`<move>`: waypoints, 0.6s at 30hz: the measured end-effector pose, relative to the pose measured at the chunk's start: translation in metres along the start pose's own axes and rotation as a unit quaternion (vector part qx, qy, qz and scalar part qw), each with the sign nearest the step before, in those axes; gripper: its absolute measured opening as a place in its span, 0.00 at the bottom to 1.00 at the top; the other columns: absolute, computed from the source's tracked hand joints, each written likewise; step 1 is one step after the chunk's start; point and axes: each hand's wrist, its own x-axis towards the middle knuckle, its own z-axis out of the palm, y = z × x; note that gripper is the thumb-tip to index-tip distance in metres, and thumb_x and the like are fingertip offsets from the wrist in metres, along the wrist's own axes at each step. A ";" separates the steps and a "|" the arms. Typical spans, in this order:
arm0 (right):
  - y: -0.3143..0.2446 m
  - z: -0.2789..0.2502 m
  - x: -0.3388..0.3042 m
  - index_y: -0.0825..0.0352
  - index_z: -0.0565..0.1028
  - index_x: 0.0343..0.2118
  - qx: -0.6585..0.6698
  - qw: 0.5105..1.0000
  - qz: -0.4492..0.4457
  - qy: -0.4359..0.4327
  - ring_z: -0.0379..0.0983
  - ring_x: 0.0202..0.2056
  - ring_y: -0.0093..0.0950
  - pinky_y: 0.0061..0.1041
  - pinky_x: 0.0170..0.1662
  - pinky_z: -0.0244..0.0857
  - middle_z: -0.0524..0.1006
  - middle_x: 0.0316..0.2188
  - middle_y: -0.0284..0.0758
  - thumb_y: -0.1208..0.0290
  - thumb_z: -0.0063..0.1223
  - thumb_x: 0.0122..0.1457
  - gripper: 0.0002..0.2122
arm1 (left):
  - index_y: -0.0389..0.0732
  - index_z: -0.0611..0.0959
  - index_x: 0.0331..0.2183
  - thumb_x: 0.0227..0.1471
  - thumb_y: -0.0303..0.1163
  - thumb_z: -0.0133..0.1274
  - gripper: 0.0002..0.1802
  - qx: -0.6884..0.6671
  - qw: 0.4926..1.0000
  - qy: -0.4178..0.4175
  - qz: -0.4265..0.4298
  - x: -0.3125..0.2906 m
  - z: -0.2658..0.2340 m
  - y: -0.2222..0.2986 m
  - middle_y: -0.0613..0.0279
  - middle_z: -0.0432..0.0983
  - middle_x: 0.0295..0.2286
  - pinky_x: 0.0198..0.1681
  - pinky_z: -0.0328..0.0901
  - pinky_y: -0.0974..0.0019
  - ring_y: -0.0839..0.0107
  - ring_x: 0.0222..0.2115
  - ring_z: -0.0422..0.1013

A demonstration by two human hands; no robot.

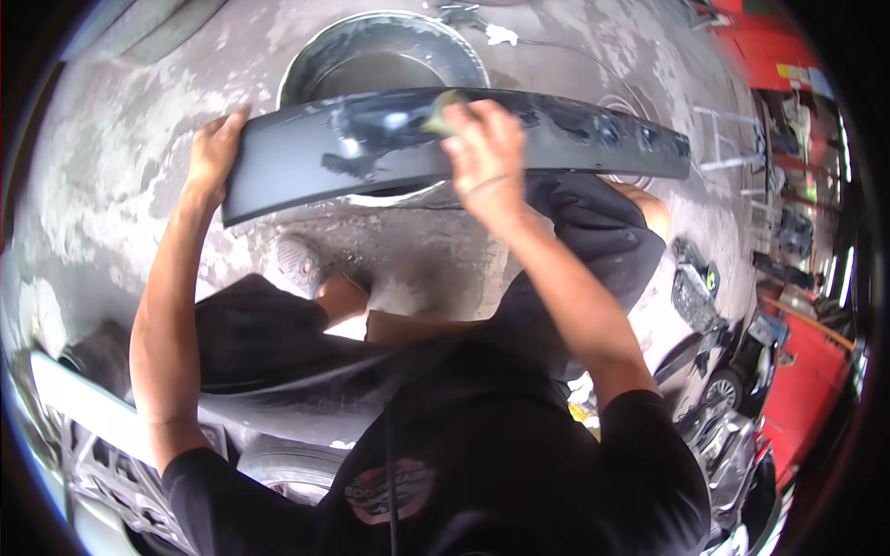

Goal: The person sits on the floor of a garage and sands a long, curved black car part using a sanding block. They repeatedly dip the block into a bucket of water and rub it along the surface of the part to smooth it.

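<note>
Left hand [218,153] grips grey panel [399,148] at left edge; right hand [489,153] clasps pad [439,115]. Likely light, stiff, slick if wet; hold ends.

Through the head camera I get a worn grey concrete floor [120,176], blotched with pale, whitish patches and darker stains, its edges bending with my lens. Directly on it, toward the far side, I have a wide, round, black tub [313,63] with scuffed walls, its near part mostly covered from my view. Just beyond its right rim I pick out a small, crumpled white scrap [502,34]. Nearer me, a grey shoe [298,262] stands on the concrete. Off to the right I see a pale, thin-barred metal stand [732,163] and, closer in, a dark, glossy, crumpled bundle [692,285].
</note>
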 end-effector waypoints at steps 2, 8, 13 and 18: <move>-0.017 0.005 0.000 0.58 0.81 0.55 0.060 0.997 -0.046 -0.007 0.73 0.53 0.45 0.45 0.56 0.65 0.75 0.55 0.43 0.72 0.67 0.57 0.21 | 0.22 0.82 0.51 0.64 0.48 0.60 0.34 0.006 1.000 -0.006 -0.014 0.000 -0.017 0.004 0.46 0.85 0.38 0.42 0.76 0.60 0.63 0.35 0.81; 0.070 -0.047 -0.008 0.58 0.82 0.56 -0.036 0.999 -0.004 -0.029 0.75 0.51 0.43 0.41 0.56 0.68 0.78 0.54 0.41 0.73 0.68 0.57 0.22 | 0.25 0.83 0.49 0.64 0.50 0.61 0.32 0.036 0.999 0.006 -0.038 0.000 -0.039 -0.008 0.47 0.85 0.38 0.44 0.75 0.59 0.63 0.36 0.80; 0.072 -0.046 0.059 0.66 0.79 0.60 0.255 0.952 0.169 -0.018 0.80 0.50 0.32 0.30 0.57 0.71 0.82 0.52 0.40 0.67 0.65 0.64 0.22 | 0.22 0.83 0.49 0.65 0.51 0.61 0.34 0.070 0.997 0.024 -0.021 -0.009 -0.038 -0.001 0.47 0.85 0.37 0.42 0.76 0.59 0.64 0.35 0.80; 0.075 -0.007 0.121 0.67 0.77 0.62 0.435 0.860 0.235 -0.122 0.78 0.50 0.24 0.25 0.55 0.70 0.83 0.53 0.39 0.65 0.64 0.68 0.23 | 0.22 0.83 0.50 0.65 0.49 0.59 0.33 0.068 0.998 0.005 -0.013 -0.003 -0.039 0.007 0.46 0.84 0.41 0.45 0.75 0.60 0.63 0.40 0.80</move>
